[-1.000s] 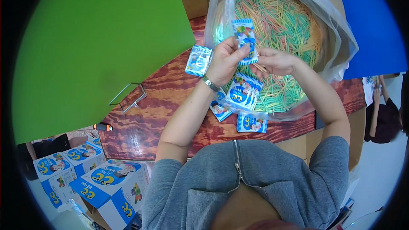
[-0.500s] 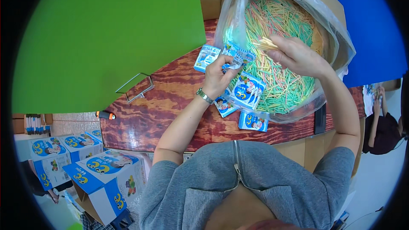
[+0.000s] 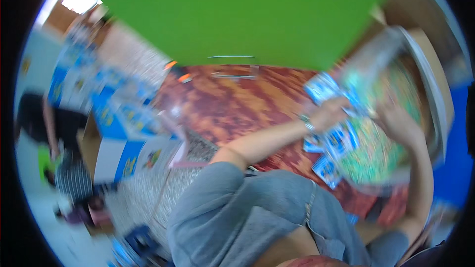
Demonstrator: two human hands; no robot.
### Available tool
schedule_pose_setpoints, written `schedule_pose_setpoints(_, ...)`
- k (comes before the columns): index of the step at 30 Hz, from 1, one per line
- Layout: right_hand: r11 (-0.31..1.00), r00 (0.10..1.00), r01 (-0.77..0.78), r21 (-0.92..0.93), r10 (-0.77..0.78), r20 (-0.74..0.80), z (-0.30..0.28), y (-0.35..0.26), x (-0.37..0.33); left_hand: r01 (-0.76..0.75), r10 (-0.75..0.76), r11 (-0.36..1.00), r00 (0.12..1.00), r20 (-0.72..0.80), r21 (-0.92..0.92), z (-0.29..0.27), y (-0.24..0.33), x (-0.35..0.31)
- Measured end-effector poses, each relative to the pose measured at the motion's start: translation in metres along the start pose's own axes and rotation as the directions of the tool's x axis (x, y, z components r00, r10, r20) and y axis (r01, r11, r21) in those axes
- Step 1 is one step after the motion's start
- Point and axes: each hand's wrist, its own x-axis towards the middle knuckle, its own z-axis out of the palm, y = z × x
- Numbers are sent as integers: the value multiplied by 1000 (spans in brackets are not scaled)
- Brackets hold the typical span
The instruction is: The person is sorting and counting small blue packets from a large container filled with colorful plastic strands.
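I can pass over the tabletop (image 3: 237,111) left of my left hand (image 3: 334,112); beyond it a green panel (image 3: 242,15) blocks me, packets (image 3: 341,141) crowd its near side, a carton wall (image 3: 444,89) flanks my right hand (image 3: 393,118).

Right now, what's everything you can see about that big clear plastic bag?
The large, clear plastic bag looks thin, whitish where it bunches. Its mouth gapes around mostly green and yellow sticks. It is at the right of the red-brown, streaky table, with tan cardboard along its right and blue-and-white packets by its left edge. The bare right hand is over it; blur hides any touch.
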Motion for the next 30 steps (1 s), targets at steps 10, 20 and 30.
schedule_pose_setpoints(10, 998, 986, -28, 50, 35, -164, 4, -4, -9, 45, -47, 999, 993, -108, -26, 23, -2, 6)
schedule_pose_setpoints(20, 954, 974, -222, 202, 209, 83, -28, -14, 16, -39, 68, 989, 975, -210, 141, -11, 11, 5)
schedule_pose_setpoints(30, 975, 976, -213, -63, 215, 32, -35, -32, 7, -21, 50, 989, 979, -199, 146, -8, 18, -2)
